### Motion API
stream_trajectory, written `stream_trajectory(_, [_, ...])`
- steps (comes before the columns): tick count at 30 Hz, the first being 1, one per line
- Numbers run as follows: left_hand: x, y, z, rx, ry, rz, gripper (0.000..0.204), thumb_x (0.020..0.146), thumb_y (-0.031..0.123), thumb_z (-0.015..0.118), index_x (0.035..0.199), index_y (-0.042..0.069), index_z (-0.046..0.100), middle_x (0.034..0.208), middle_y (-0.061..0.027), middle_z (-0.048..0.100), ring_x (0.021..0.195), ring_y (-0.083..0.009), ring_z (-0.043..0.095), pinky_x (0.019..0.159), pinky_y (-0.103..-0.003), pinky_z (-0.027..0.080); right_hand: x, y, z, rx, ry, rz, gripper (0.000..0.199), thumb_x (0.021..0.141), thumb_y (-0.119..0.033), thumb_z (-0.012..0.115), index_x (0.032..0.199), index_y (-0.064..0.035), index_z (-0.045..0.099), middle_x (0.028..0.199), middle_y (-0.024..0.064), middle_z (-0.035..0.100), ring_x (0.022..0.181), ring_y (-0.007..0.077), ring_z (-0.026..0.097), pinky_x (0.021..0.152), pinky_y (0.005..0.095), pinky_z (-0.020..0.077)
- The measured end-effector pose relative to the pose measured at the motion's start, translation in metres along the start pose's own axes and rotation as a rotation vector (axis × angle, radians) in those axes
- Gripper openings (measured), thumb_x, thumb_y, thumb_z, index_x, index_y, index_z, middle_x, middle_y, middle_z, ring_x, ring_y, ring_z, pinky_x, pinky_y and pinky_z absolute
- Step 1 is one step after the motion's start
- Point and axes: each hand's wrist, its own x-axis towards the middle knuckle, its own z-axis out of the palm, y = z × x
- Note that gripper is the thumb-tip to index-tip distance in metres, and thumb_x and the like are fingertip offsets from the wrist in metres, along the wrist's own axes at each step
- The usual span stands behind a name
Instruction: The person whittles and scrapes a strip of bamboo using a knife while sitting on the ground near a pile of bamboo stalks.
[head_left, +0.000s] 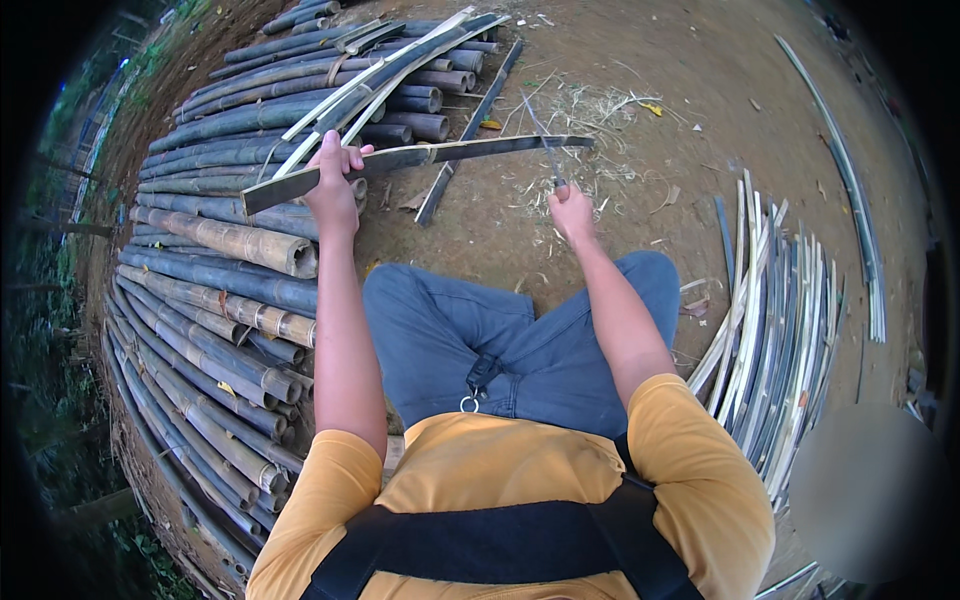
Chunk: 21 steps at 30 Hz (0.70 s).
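Observation:
My left hand (335, 185) is closed around a long dark bamboo strip (400, 158) near its left end, thumb up along it. The strip reaches out to the right across my front, above the ground. In my right hand (572, 215) is the handle of a knife (548, 140), its thin blade pointing away from me. The blade crosses the strip near its far right part; whether they touch I cannot tell. Pale shavings (590, 120) lie on the dirt beyond and around the knife.
Stacked bamboo poles (230, 240) fill my left side, with split bamboo pieces (390, 75) laid on top. Another dark strip (470, 130) rests on the ground ahead. A bundle of thin bamboo strips (770, 320) lies at my right, and longer strips (845, 180) lie farther right.

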Motion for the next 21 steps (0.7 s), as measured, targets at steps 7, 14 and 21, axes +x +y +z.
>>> stream_trajectory(7, [0.002, 0.003, 0.009, 0.002, -0.041, 0.006, 0.043, 0.102, 0.027, 0.053, 0.064, 0.009, 0.042, 0.065, -0.0023, 0.042, 0.064, -0.0130, 0.045, 0.085, -0.045, 0.055, 0.017, 0.030, 0.005, -0.019, 0.145, 0.135, 0.033, 0.083, -0.031, 0.064, 0.100, -0.0021, 0.063, 0.093, 0.0236, 0.069, 0.091, 0.0419, 0.066, 0.083, 0.0488, 0.0521])
stream_trajectory(14, [-0.002, 0.003, 0.005, -0.011, -0.064, 0.020, 0.040, 0.102, 0.025, 0.052, 0.067, 0.010, 0.041, 0.066, -0.0006, 0.039, 0.065, -0.0131, 0.045, 0.086, -0.044, 0.055, 0.001, -0.001, 0.003, 0.077, -0.025, -0.046, 0.036, 0.083, -0.033, 0.063, 0.103, -0.0035, 0.062, 0.097, 0.0208, 0.070, 0.093, 0.0399, 0.067, 0.086, 0.0484, 0.0520])
stream_trajectory(21, [0.000, 0.002, 0.005, -0.038, -0.039, -0.015, 0.040, 0.102, 0.025, 0.052, 0.066, 0.009, 0.042, 0.064, -0.0010, 0.040, 0.063, -0.0132, 0.045, 0.086, -0.044, 0.055, 0.015, 0.028, 0.001, -0.007, 0.055, 0.195, 0.035, 0.084, -0.032, 0.063, 0.105, -0.0048, 0.062, 0.101, 0.0212, 0.069, 0.097, 0.0388, 0.067, 0.086, 0.0480, 0.0519])
